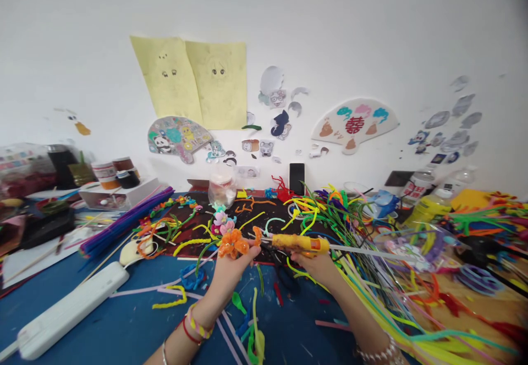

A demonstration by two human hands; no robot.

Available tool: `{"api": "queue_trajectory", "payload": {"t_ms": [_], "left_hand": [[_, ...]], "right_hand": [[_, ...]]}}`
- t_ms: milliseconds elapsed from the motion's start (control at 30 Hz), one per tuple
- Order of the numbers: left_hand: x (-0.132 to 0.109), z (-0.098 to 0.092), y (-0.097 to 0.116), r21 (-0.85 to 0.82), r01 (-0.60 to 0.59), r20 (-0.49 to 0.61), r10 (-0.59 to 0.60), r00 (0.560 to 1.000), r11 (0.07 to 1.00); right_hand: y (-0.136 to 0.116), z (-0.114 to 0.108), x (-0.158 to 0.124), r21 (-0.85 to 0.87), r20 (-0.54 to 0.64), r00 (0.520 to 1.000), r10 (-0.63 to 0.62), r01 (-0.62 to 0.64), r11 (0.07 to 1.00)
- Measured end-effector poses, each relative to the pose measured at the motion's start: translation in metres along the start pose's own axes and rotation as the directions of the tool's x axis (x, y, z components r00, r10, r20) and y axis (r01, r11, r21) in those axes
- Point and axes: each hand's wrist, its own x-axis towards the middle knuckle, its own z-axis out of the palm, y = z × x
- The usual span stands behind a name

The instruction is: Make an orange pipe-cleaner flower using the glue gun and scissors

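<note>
Pinching an orange pipe-cleaner flower (233, 244) in my left fingers (249, 248), I grip a yellow hot glue gun (299, 244) in my right fingers (303, 258); its nozzle (264, 237) sits just beside the petals, so a slip could burn my fingertips.

The glue gun (299, 243) has its grip buried in the right hand (313, 266), the left fingers (246, 248) mask part of the orange pipe-cleaner flower (231, 244), and a blurred white power strip (70, 310) trails its cord off the left edge!
</note>
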Motion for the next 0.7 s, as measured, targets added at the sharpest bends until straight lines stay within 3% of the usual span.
{"api": "queue_trajectory", "payload": {"t_ms": [700], "left_hand": [[0.0013,-0.0026,-0.0042,0.029,-0.015,0.043,0.014,0.999,0.999]], "right_hand": [[0.0043,-0.0009,0.001,0.023,0.02,0.996,0.092,-0.093,0.995]]}}
